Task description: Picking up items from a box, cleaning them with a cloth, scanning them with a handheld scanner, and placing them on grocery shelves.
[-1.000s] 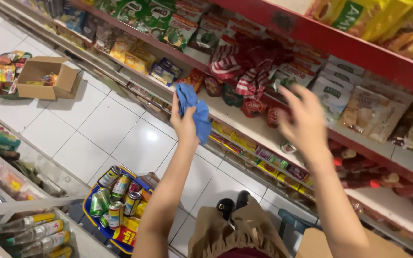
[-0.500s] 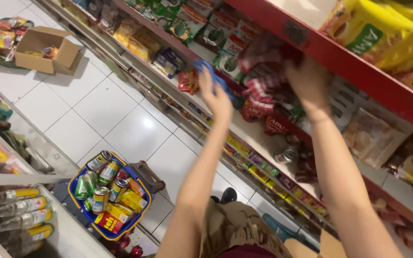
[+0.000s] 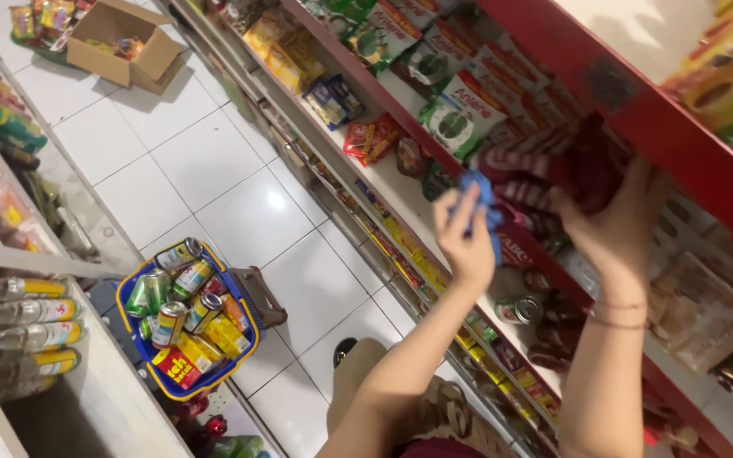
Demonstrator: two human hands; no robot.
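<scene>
My left hand (image 3: 465,240) is raised at a shop shelf and is closed on a crumpled blue cloth (image 3: 478,202). My right hand (image 3: 614,222) reaches higher and grips a dark red striped packet (image 3: 572,166) that stands among similar red packets under the red shelf edge (image 3: 604,80). The two hands are close together, the cloth just left of the packet. Green and white pouches (image 3: 456,114) stand on the shelf to the left of them.
A blue basket (image 3: 188,386) filled with cans and yellow boxes sits on the white tiled floor below. A cardboard box (image 3: 120,38) lies far up the aisle. Bottles (image 3: 19,335) line the opposite shelf at left. Lower shelves hold tins and packets.
Both hands have gone up and to the right along the shelf. The right hand has closed on the red striped packet, and the view has tilted upward.
</scene>
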